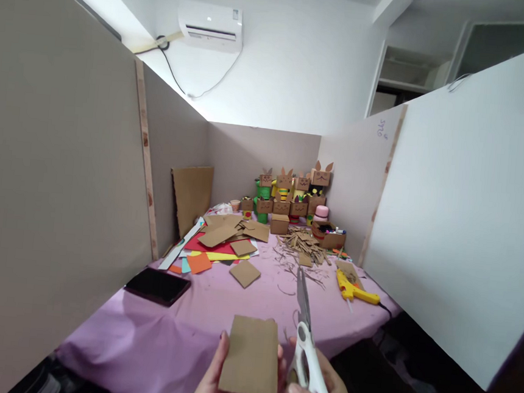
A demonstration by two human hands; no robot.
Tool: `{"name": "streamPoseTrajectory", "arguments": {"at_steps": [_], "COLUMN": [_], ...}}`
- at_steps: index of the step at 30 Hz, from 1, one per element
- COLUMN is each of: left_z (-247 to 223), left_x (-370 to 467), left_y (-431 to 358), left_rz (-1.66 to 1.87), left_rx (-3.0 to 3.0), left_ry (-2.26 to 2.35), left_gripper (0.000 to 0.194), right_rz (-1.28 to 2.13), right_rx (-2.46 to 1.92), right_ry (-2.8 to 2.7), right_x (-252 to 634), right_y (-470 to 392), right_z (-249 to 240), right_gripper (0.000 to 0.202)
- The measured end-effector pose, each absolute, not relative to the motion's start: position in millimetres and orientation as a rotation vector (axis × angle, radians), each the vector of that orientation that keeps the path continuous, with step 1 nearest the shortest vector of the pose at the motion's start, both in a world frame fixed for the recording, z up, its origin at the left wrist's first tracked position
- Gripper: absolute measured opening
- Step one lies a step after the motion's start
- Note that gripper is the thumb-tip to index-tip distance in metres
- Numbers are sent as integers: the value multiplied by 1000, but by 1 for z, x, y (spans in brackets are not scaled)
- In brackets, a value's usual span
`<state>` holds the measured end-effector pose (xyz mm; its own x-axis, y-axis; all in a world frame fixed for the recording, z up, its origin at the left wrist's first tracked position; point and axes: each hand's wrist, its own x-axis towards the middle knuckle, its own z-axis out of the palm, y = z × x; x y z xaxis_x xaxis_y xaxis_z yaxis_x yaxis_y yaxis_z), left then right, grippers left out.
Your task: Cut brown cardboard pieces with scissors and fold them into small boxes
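Observation:
My left hand (pixel 213 373) grips a roughly square piece of brown cardboard (pixel 251 357) above the table's front edge, thumb on its left side and fingertips at its right. Beside it, my right hand (pixel 318 391) is closed around a pair of white-handled scissors (pixel 315 369). Their blades point up and away from me and look nearly closed. The scissors are to the right of the cardboard, apart from it at the blades. Another cardboard square (pixel 245 273) lies flat on the pink tablecloth beyond my hands.
A phone (pixel 157 286) lies at left, near coloured paper (pixel 198 263) and cardboard sheets (pixel 219 232). At right are a yellow glue gun (pixel 355 288) and cardboard scraps (pixel 306 244). Cardboard animal figures (pixel 283 189) stand at the back. Partition panels (pixel 449 207) flank the table.

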<state>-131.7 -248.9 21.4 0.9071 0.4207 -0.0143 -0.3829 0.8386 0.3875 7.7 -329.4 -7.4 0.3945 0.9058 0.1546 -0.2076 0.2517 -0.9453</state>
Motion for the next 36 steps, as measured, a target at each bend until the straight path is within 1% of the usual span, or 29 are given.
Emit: {"name": "streamPoseTrajectory", "arguments": {"at_steps": [4, 7, 11, 14, 17, 20, 21, 23, 25, 29, 31, 36], "left_z": [12, 10, 14, 17, 15, 11, 10, 12, 18, 27, 27, 13], "left_x": [-130, -131, -132, -127, -120, -112, -109, -102, -95, -83, -81, -89], "left_y": [-240, -237, -237, -232, -213, -176, -162, -132, -107, -74, -67, -65], "left_rz": [450, 479, 506, 599, 810, 964, 1010, 1055, 1060, 1071, 1101, 1181], "left_rx": [328, 322, 335, 473, 720, 810, 843, 931, 1030, 1167, 1200, 1199], "left_ry": [105, 132, 184, 415, 696, 786, 824, 885, 933, 1003, 1026, 1052], "left_gripper": [69, 64, 57, 42, 22, 10, 11, 25, 31, 32, 32, 33], "right_rz": [870, 936, 880, 903, 970, 1006, 1015, 1018, 910, 490, 431, 419], "right_rx": [-1142, -1204, -1241, -1273, -1296, -1274, -1264, -1269, -1354, -1738, -1829, -1905], "right_ry": [-929, -971, -948, -949, -965, -942, -936, -947, -1032, -1282, -1339, -1655], "right_x": [28, 42, 48, 47, 45, 45, 46, 49, 56, 79, 89, 97], "right_y": [-323, -316, -311, -313, -313, -309, -307, -303, -299, -295, -294, -285], "right_z": [-6, -7, -9, -9, -15, -28, -32, -37, -34, -14, -4, 5], "right_gripper": [60, 61, 62, 61, 58, 65, 68, 71, 65, 48, 47, 45]}}
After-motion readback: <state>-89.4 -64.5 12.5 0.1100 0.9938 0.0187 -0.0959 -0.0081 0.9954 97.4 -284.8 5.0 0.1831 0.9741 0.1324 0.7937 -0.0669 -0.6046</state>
